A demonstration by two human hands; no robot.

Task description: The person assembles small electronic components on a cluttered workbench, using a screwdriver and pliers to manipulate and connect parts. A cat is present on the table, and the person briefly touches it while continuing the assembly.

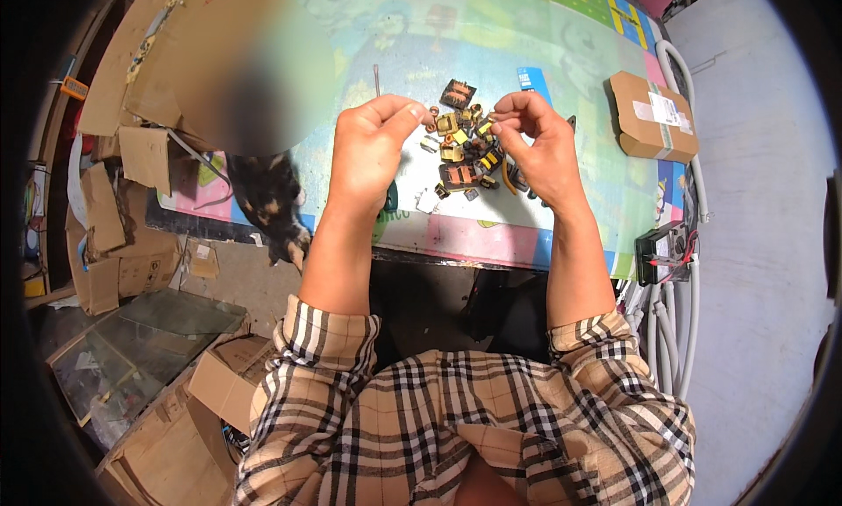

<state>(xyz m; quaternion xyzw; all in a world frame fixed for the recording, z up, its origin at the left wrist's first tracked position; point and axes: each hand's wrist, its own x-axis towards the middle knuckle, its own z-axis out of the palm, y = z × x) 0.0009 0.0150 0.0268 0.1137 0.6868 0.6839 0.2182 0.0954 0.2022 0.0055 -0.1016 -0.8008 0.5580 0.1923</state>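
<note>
My left hand (373, 151) is closed in a pinch over the left side of a pile of small electronic parts. A copper-coloured wound ring (433, 111) shows right at its fingertips; whether they hold it is unclear. Thumb and fingers of my right hand (544, 146) pinch at the pile's right side, beside a small yellow-and-black part (485, 128); what they grip is too small to make out. Between the hands lie several yellow-wrapped transformers (452, 152) and larger black ones with copper windings (458, 93). A thin metal shaft (377, 78) sticks out beyond my left hand.
A patterned mat (491, 234) covers the table. Taped cardboard box (653, 116) and black meter with leads (664, 253) are at right; a blue packet (533, 83) lies beyond the pile. A black-and-tan furry animal (267, 195) hangs over the left edge. Grey pipes (664, 339) stand at right.
</note>
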